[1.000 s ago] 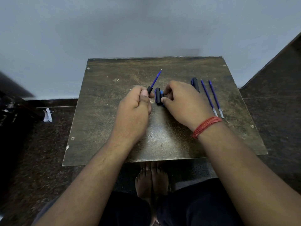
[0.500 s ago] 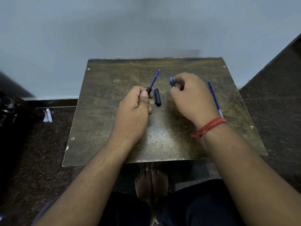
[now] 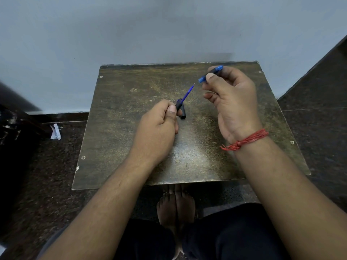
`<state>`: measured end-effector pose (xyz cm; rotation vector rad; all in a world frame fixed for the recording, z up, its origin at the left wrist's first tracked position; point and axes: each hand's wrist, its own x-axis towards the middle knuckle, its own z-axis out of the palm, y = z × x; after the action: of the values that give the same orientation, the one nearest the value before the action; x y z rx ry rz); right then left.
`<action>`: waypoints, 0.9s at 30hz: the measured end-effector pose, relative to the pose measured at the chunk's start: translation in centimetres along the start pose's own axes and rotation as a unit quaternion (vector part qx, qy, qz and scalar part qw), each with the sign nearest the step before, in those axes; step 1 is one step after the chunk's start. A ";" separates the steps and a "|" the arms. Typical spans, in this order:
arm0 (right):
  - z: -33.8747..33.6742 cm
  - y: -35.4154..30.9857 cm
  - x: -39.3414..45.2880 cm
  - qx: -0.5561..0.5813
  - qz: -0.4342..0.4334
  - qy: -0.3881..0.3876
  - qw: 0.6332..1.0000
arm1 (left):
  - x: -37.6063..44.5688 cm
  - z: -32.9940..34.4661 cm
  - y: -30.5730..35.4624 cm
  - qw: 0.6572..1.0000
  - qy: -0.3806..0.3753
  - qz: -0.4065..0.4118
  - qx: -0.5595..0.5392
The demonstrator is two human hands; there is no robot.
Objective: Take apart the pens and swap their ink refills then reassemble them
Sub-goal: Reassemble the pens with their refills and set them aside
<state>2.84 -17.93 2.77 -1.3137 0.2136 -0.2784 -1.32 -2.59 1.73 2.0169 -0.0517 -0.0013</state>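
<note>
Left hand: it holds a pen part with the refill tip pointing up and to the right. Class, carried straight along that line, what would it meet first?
Probably the blue pen piece pinched in the right hand. The left hand's refill aims about there, though depth is unclear.

table [image 3: 120, 139]: worn, dark | on it: black pen piece [image 3: 183, 113]

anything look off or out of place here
Nothing looks spilled or broken. The left hand grips a pen part with its blue refill sticking out, the right hand holds a blue pen piece, and a black cap lies loose on the table. All fits mid-disassembly. Only a crumpled white scrap lies on the floor.
</note>
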 end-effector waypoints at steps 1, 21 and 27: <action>0.0 0.0 0.0 -0.005 -0.003 -0.004 1.000 | 0.0 0.0 0.0 1.000 -0.001 0.000 -0.001; -0.1 0.2 -0.1 -0.082 0.003 -0.080 0.993 | 0.0 0.0 -0.1 1.000 -0.003 0.008 0.007; -0.4 0.1 -0.1 -0.101 -0.013 -0.099 0.990 | 0.0 0.0 -0.1 1.000 -0.008 0.007 -0.003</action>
<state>2.65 -18.23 2.61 -1.5358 0.0570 -0.1478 -1.33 -2.54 1.65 2.0102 -0.0755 -0.0087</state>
